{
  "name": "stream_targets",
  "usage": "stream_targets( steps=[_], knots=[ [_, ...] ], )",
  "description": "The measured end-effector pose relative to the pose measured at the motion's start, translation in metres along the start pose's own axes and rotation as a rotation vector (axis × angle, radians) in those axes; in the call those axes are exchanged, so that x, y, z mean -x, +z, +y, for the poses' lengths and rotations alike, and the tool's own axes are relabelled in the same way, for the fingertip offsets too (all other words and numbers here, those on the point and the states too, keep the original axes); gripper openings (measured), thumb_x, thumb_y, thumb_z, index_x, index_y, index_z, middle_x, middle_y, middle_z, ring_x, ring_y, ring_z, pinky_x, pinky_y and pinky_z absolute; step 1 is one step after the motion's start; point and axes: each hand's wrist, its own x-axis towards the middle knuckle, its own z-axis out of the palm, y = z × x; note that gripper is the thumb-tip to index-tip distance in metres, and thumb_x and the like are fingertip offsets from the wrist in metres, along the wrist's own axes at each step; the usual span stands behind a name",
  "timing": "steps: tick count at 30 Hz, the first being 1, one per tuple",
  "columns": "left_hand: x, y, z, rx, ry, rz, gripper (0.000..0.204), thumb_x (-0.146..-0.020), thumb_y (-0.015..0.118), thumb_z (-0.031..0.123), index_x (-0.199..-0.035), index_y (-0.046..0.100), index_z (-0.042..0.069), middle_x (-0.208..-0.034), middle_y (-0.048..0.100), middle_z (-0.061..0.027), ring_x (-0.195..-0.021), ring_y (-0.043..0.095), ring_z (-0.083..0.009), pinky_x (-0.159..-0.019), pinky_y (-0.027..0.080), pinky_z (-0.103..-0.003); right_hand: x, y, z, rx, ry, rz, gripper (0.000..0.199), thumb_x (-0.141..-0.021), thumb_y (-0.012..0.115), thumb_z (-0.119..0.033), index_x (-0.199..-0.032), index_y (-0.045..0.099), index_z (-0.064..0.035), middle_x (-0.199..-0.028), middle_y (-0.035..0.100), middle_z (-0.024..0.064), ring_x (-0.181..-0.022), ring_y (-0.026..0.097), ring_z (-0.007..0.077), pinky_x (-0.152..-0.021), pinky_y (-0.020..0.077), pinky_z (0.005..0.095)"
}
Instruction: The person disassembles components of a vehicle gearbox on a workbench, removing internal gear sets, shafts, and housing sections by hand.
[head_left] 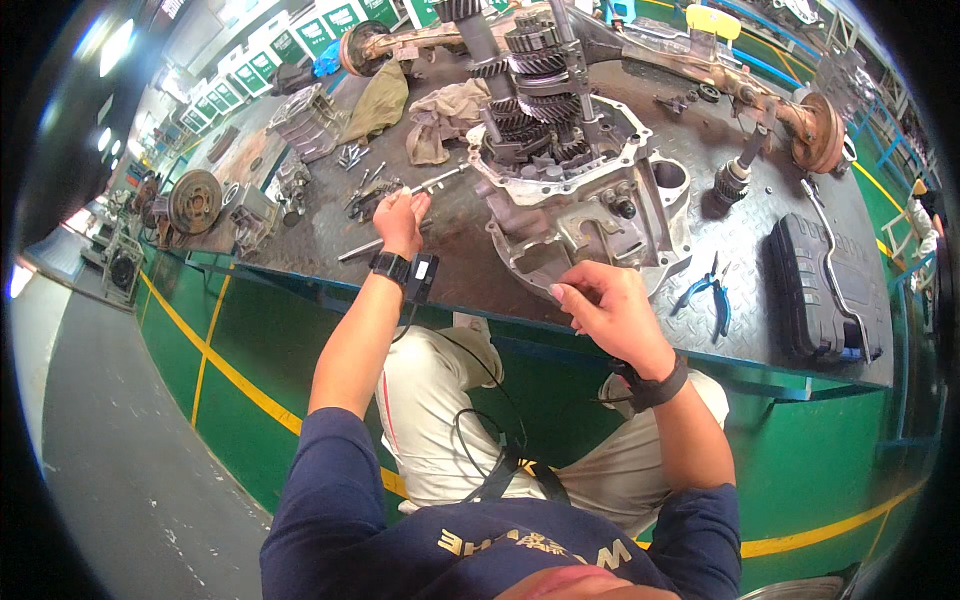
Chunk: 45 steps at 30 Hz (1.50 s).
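Observation:
My left hand [402, 222] is over the near part of the metal bench, its fingers curled round the near end of a slim metal rod [438, 182]. The rod's far end points at the gearbox housing [560, 235]. A second metal rod [360, 250] lies by my left wrist. My right hand [608, 308] is at the housing's near lower edge, fingers bent and thumb close to the index finger; whatever lies between them is hidden. Upright in the open housing stand toothed gear shafts [540, 85]. Left of my left hand lie dark metal parts [368, 198] and several bolts [351, 156].
Blue-handled pliers [707, 297] and a black tool case [825, 290] with a long bar [835, 265] on it are at the right. A gear shaft [733, 180] stands beyond the pliers. Rags [445, 115] and a metal casing [307, 122] lie farther left; an axle [680, 65] spans the back.

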Motion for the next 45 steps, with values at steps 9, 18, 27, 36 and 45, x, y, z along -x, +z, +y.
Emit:
stream_targets(
  steps=[9,18,27,36,45],
  knots=[
    [0.044,0.040,0.053,-0.745,0.306,-0.273,0.029,-0.101,0.077,0.021,-0.120,0.079,0.000,-0.109,0.079,-0.0032,-0.098,0.067,-0.0111,-0.091,0.051,-0.028,0.004,-0.007,0.006,0.000,-0.030,0.015,0.020,-0.095,0.078,-0.016,-0.093,0.075,0.0038,-0.072,0.072,0.0171,-0.059,0.069,0.0242,-0.059,0.0527,0.0358],
    [0.136,0.251,0.251,-0.837,0.689,-0.842,0.044,-0.107,0.064,0.041,-0.130,0.075,0.006,-0.116,0.081,-0.0075,-0.100,0.074,-0.0128,-0.086,0.055,-0.028,0.001,-0.008,-0.001,-0.027,-0.014,0.014,0.020,-0.094,0.077,-0.015,-0.093,0.075,0.0043,-0.074,0.073,0.0178,-0.062,0.071,0.0262,-0.061,0.0546,0.0367],
    [0.130,0.273,0.236,-0.881,0.591,-0.793,0.033,-0.100,0.068,0.022,-0.119,0.077,-0.004,-0.088,0.076,-0.0078,-0.071,0.067,-0.0149,-0.067,0.056,-0.034,0.006,-0.013,0.004,0.009,-0.088,0.044,0.019,-0.097,0.076,-0.014,-0.094,0.074,0.0046,-0.073,0.073,0.0121,-0.059,0.070,0.0176,-0.057,0.0540,0.0314],
    [0.124,0.178,0.149,-0.954,0.792,-0.449,0.045,-0.100,0.076,0.040,-0.114,0.079,-0.002,-0.092,0.080,-0.0074,-0.077,0.069,-0.0128,-0.070,0.054,-0.031,0.007,-0.013,-0.005,-0.065,0.073,0.002,0.018,-0.096,0.076,-0.014,-0.094,0.075,0.0043,-0.068,0.069,0.0131,-0.060,0.069,0.0157,-0.058,0.0521,0.0323],
    [0.138,0.170,0.124,-0.930,0.759,-0.380,0.046,-0.099,0.078,0.037,-0.083,0.070,-0.004,-0.061,0.049,-0.0023,-0.062,0.042,-0.0084,-0.056,0.036,-0.032,-0.001,-0.006,-0.001,0.049,-0.038,0.030,0.017,-0.094,0.078,-0.014,-0.093,0.074,0.0031,-0.072,0.071,0.0169,-0.061,0.071,0.0242,-0.059,0.0535,0.0357]
  ],
)
